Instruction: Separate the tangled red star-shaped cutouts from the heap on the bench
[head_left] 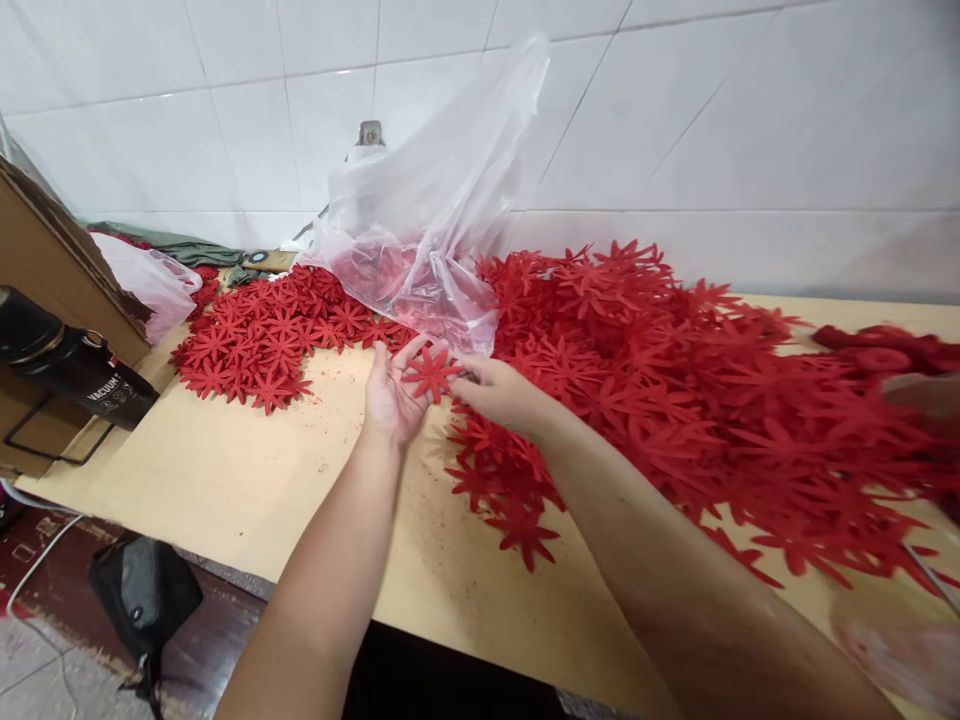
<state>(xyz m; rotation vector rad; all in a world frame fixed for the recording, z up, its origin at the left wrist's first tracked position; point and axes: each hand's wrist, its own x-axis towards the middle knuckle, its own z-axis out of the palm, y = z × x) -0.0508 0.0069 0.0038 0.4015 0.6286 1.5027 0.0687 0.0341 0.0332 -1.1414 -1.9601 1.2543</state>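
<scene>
A red flower-shaped cutout (433, 374) with several narrow petals lies on the fingers of my left hand (394, 398), which is turned palm up and supports it. My right hand (491, 392) meets it from the other side, with thumb and fingers pinched at a petal's edge. Just right of my hands spreads a large loose heap of the same red cutouts (615, 350). To the left, a smaller, flatter pile of red cutouts (259, 335) rests against the back of the table. Behind my hands, a clear plastic bag (427, 220) stands up with red pieces showing through.
The pale tabletop (247, 480) carries small red scraps. A black vacuum flask (71, 365) leans by a cardboard box (52, 260) at left. A white plastic bag (146, 280) lies behind. Another person's blurred hand (900, 645) shows at lower right. A tiled wall (712, 130) bounds the back.
</scene>
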